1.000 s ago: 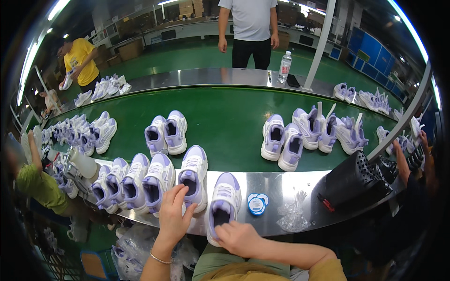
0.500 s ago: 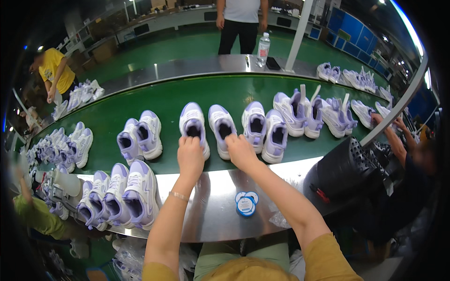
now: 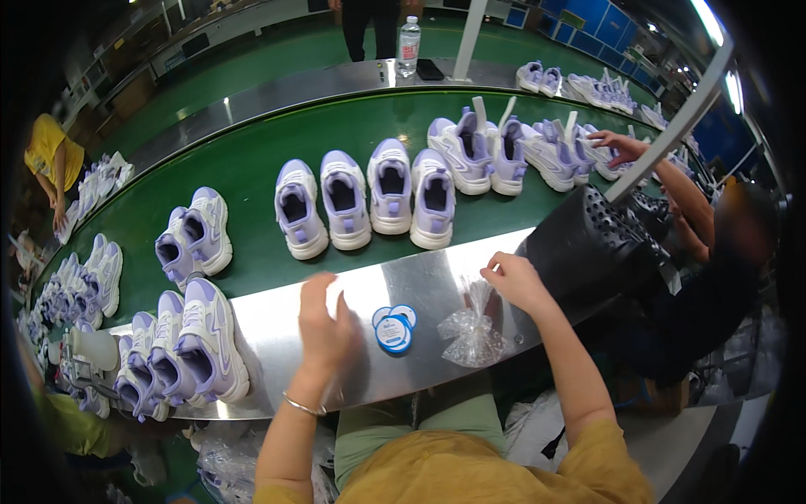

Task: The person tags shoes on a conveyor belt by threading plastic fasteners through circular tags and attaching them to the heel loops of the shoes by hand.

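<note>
My right hand (image 3: 514, 281) pinches the gathered top of a crumpled clear plastic bag (image 3: 475, 338), which hangs down over the metal ledge. Above the ledge on the other side is my left hand (image 3: 326, 326), slightly blurred, its thumb and fingers apart and holding nothing. Between the hands lie a few round blue-and-white labels (image 3: 394, 332), overlapping each other. Just beyond, white-and-lilac sneakers stand side by side on the green belt: one leftmost sneaker (image 3: 300, 214), a second sneaker (image 3: 345, 206) and two further sneakers (image 3: 390, 189) to the right.
More sneakers (image 3: 197, 357) stand at the ledge's left end, near a whitish container (image 3: 94, 349). A perforated black bin (image 3: 579, 244) is on the right, where a co-worker's hand (image 3: 620, 149) reaches over shoes. A water bottle (image 3: 409, 46) and a dark phone (image 3: 429, 70) sit across the belt.
Both hands have let go of the two middle sneakers and drawn back over the ledge. Those sneakers now stand close together with the pair beside them. My right hand has picked up the plastic bag.
</note>
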`<move>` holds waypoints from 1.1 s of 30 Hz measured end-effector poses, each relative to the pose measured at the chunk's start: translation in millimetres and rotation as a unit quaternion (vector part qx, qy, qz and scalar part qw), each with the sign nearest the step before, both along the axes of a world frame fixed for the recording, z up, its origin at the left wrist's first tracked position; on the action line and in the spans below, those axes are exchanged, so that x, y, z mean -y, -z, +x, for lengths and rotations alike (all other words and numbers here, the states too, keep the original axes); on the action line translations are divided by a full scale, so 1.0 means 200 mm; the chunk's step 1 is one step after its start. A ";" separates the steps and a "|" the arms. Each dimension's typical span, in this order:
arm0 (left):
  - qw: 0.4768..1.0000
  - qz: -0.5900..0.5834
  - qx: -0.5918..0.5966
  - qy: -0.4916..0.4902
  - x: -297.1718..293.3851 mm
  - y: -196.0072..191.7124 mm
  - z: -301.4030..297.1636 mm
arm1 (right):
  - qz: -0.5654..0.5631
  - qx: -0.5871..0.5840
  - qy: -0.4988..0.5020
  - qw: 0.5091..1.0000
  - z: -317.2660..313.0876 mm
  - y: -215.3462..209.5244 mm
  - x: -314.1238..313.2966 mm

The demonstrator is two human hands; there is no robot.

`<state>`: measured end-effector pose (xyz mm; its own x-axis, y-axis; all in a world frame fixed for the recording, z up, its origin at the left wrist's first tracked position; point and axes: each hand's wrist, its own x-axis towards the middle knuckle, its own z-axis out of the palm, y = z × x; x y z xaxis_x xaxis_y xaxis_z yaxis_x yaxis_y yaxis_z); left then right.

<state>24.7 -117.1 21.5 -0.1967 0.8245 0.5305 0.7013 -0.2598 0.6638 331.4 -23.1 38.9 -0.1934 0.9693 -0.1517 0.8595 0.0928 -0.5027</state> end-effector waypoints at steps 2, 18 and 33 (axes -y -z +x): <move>0.994 0.011 -0.025 0.106 0.10 0.00 0.22 | 0.023 0.015 0.009 1.000 -0.02 0.08 0.01; 0.943 -0.051 -0.235 0.230 0.11 0.28 0.93 | 0.223 0.031 -0.061 0.972 -0.14 0.26 -0.19; 0.948 -0.075 -0.173 0.254 -0.02 0.32 0.90 | -0.004 -0.685 0.156 0.712 -0.08 -0.03 -0.31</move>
<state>205.4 -112.2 -42.4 0.4118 0.8376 0.3591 0.6935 -0.5436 0.4728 315.1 39.1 44.0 0.0603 0.9976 -0.0337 -0.4593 -0.0023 -0.8883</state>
